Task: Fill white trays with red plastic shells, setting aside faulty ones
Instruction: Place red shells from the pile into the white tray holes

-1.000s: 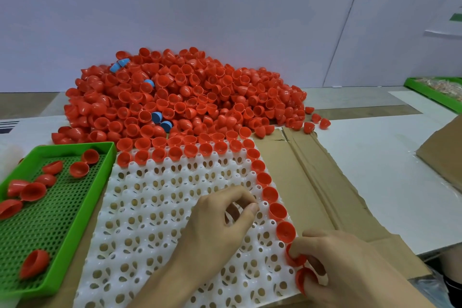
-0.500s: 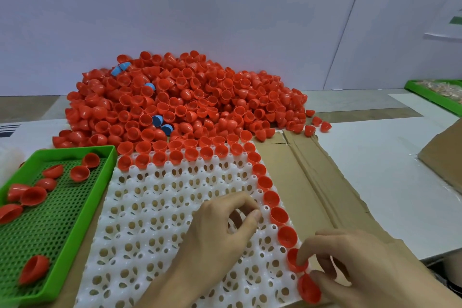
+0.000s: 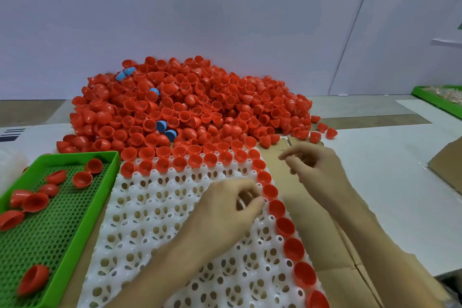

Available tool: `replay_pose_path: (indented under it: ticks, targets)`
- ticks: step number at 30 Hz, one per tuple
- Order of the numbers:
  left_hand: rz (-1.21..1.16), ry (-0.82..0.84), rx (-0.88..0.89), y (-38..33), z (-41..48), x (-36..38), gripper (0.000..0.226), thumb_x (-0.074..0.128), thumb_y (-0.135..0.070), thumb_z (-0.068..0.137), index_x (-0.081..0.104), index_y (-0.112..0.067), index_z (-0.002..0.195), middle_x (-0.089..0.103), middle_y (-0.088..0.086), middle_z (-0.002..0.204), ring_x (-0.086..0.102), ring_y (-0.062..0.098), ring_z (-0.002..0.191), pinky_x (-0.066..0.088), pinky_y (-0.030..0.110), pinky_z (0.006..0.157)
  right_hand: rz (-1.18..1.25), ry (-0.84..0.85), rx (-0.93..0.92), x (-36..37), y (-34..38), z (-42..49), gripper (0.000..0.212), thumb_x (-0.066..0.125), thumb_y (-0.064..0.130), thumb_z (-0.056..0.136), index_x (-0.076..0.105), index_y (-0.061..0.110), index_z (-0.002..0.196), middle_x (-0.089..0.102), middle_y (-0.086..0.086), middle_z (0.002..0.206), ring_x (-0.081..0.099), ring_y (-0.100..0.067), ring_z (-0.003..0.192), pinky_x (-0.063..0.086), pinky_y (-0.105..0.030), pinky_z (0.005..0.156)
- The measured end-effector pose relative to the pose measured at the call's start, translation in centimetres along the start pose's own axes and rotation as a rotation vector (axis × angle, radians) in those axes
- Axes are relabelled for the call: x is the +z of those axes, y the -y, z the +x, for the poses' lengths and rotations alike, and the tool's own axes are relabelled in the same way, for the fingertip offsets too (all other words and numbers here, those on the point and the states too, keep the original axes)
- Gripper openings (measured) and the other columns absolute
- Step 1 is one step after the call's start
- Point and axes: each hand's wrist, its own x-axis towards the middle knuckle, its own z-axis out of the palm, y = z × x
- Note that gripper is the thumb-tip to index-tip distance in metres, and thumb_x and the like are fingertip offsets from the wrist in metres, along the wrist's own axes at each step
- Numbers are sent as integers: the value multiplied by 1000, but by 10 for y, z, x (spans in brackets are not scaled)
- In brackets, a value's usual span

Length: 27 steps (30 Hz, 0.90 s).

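Red plastic shells form a large pile [image 3: 195, 107] on the table, at twelve o'clock from the work area and against the pale wall.

Flattened cardboard [image 3: 315, 237] lies under the work area and shows bare from three to five o'clock.

The white tray [image 3: 162, 220] rests on the cardboard, its far edge touching the foot of the pile. Most of its pockets are unfilled.

A green mesh tray [image 3: 62, 220] sits just beside the white tray at nine o'clock.

The left hand [image 3: 225, 212] rests on the white tray near its three o'clock edge. Its fingers are curled towards the thumb. Whether they pinch anything cannot be told, as the fingertips are blurred.

The right hand [image 3: 315, 170] is over the cardboard, at two o'clock from the left hand. It is apart from the tray, with fingers loosely curled and no shell seen in them.

Seated shells: a far row [image 3: 180, 161] along the twelve o'clock edge of the white tray and a side row [image 3: 285, 226] down the three o'clock edge, mouths upward.

The set-aside shells [image 3: 82, 179] lie scattered in the green mesh tray, several on their sides.

A few blue shells [image 3: 161, 125] lie among the red in the pile.
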Motion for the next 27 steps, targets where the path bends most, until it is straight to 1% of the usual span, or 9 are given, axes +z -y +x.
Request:
replay_pose_path:
  ticks: [1, 3, 5, 7, 8, 14, 20, 23, 27]
  targets:
    - [33, -22, 3, 0, 11, -5, 15, 63, -29, 96, 69, -33, 83, 67, -22, 83, 64, -2, 75, 51, 13, 65, 7, -20, 12, 11, -4, 12, 26, 62, 8, 91, 76, 27, 79, 65, 3, 66, 62, -7, 64, 47, -16, 57]
    - [101, -78, 9, 1, 37, -16, 12, 63, -28, 96, 70, -31, 88, 68, -16, 79, 65, 0, 72, 56, 19, 67, 13, -56, 70, 30, -12, 33, 24, 61, 10, 93, 76, 25, 82, 65, 8, 68, 60, 3, 61, 44, -8, 55]
    - [168, -142, 5, 4, 69, -30, 9, 63, -27, 96, 72, -28, 94, 69, -14, 85, 65, 2, 72, 59, 27, 70, 36, -86, 155, 45, -23, 49, 24, 59, 10, 95, 75, 24, 84, 65, 10, 73, 64, -2, 67, 54, -16, 62]
    - [255, -187, -15, 10, 101, -44, 9, 64, -26, 95, 72, -27, 100, 70, -11, 93, 65, 5, 77, 58, 30, 74, 85, -127, 206, 55, -31, 58, 24, 57, 7, 94, 76, 20, 84, 66, 9, 79, 67, -16, 80, 59, -43, 79]
    - [305, -191, -29, 13, 116, -49, 12, 65, -27, 95, 72, -27, 105, 70, -9, 97, 65, 7, 82, 57, 31, 77, 92, -156, 205, 59, -34, 59, 25, 57, 6, 93, 75, 20, 83, 67, 9, 80, 66, -21, 82, 58, -48, 80]
    - [503, -66, -133, 32, 174, -52, 33, 68, -32, 94, 67, -25, 126, 66, 4, 126, 62, 24, 117, 53, 45, 98, 117, -228, 177, 65, -52, 54, 30, 58, 7, 89, 72, 29, 75, 65, 9, 63, 65, -25, 66, 58, -50, 69]
    - [479, -114, -128, 51, 191, -34, 34, 76, -23, 88, 70, -19, 121, 58, 6, 131, 60, 25, 117, 52, 41, 98, 176, -272, 214, 63, -62, 61, 30, 57, 7, 90, 73, 29, 76, 63, 6, 59, 61, -19, 61, 55, -47, 69]
    - [406, -221, -123, 58, 195, -33, 26, 79, -20, 86, 73, -14, 110, 63, 6, 119, 63, 25, 109, 53, 34, 91, 202, -274, 222, 64, -63, 62, 31, 56, 8, 89, 73, 29, 74, 62, 8, 57, 60, -19, 59, 54, -45, 66]
    - [182, -408, -117, 56, 192, -42, 28, 78, -26, 87, 66, -16, 110, 64, -1, 106, 63, 17, 100, 50, 26, 80, 218, -279, 216, 63, -63, 62, 30, 56, 9, 89, 72, 30, 74, 62, 7, 57, 57, -18, 57, 51, -41, 63]
